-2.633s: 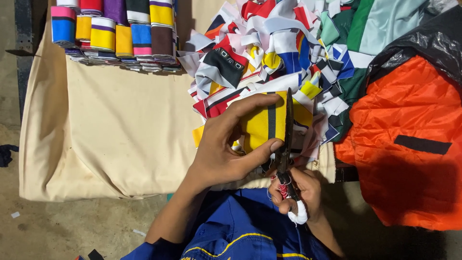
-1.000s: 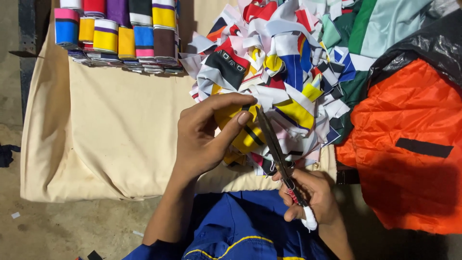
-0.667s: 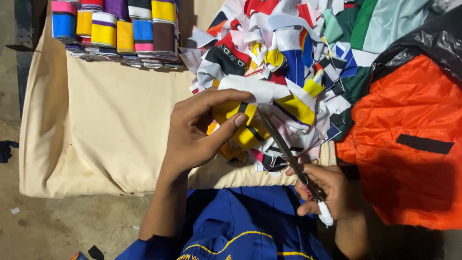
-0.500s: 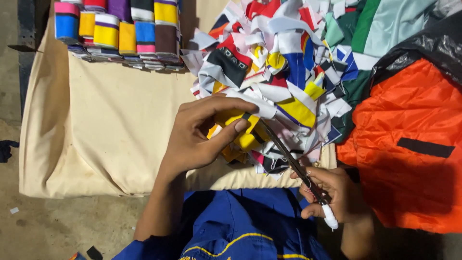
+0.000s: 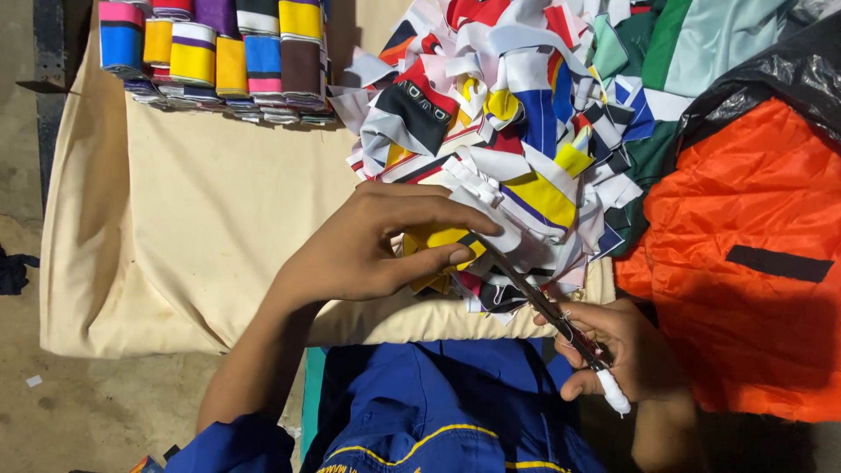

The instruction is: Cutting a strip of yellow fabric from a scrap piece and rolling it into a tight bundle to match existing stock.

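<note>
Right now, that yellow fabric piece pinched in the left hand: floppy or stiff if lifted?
Likely floppy: the yellow fabric piece bends around the left hand fingers. Probably light, since a fingertip pinch holds it. It may snag, as it lies tangled in the scrap pile, with the scissors in the right hand at its edge.

Cream cloth (image 5: 219,219) covers the work surface across the left and centre of the frame. Neat stacks of striped fabric pieces (image 5: 219,52) sit at upper left. Orange fabric (image 5: 745,263) fills the right side, black plastic sheet (image 5: 780,83) over its upper edge. Green cloth (image 5: 701,39) at upper right. Bare concrete floor (image 5: 79,412) at lower left.
</note>
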